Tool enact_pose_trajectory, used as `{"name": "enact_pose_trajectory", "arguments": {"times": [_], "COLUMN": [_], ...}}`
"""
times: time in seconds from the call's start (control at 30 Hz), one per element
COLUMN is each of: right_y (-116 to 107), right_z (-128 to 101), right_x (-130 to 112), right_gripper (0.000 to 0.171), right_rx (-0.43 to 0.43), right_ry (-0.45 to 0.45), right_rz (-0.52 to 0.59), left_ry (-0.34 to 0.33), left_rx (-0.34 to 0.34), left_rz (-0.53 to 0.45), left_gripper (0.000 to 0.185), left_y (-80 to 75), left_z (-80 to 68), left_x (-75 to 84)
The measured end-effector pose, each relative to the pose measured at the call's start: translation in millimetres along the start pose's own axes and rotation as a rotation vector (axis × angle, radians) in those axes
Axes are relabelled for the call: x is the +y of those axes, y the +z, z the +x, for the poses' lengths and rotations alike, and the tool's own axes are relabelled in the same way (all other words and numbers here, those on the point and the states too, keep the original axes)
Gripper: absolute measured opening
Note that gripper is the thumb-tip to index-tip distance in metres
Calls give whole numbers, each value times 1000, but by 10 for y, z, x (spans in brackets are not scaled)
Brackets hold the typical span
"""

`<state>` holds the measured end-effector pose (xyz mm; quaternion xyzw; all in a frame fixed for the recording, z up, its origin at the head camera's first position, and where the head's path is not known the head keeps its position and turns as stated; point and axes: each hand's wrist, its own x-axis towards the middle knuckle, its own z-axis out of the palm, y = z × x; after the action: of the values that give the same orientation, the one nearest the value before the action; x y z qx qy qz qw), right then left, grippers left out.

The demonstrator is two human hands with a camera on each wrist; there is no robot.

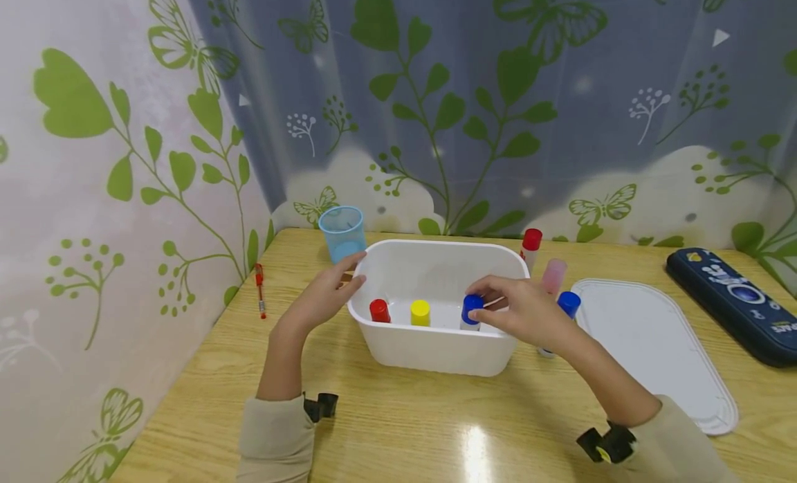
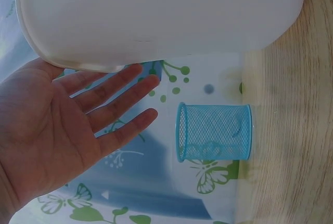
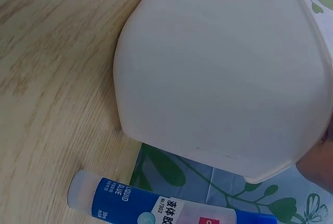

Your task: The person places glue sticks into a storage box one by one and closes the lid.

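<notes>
A white plastic bin stands on the table. Inside it, a red-capped tube, a yellow-capped tube and a blue-capped tube stand upright in a row. With thumb and fingers my right hand pinches the blue-capped one by its cap, reaching over the bin's right rim; in the right wrist view the bin hides most of that hand. My left hand is at the left rim. In the left wrist view its fingers are spread and straight beside the bin.
A blue mesh cup stands behind my left hand, and a red pen lies at left. Right of the bin stand a liquid glue bottle, a pink tube and a red-capped tube. Farther right lie a white lid and a dark case.
</notes>
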<state>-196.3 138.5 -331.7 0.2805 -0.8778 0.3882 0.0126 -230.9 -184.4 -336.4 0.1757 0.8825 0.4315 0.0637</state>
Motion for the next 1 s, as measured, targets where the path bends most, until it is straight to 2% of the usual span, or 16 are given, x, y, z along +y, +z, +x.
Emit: {"name": "enact_pose_trajectory", "arguments": {"times": [1.0], "right_y": [-17], "right_z": [3], "right_x": [-34], "right_gripper": [26], "right_rx": [-62], "right_ry": [-24], "right_rz": [-58], "left_ry": [11], "left_rx": [5], "left_rz": [-9], "left_gripper": [53], "left_y": [-1], "left_z": [2], "left_x": [14]}}
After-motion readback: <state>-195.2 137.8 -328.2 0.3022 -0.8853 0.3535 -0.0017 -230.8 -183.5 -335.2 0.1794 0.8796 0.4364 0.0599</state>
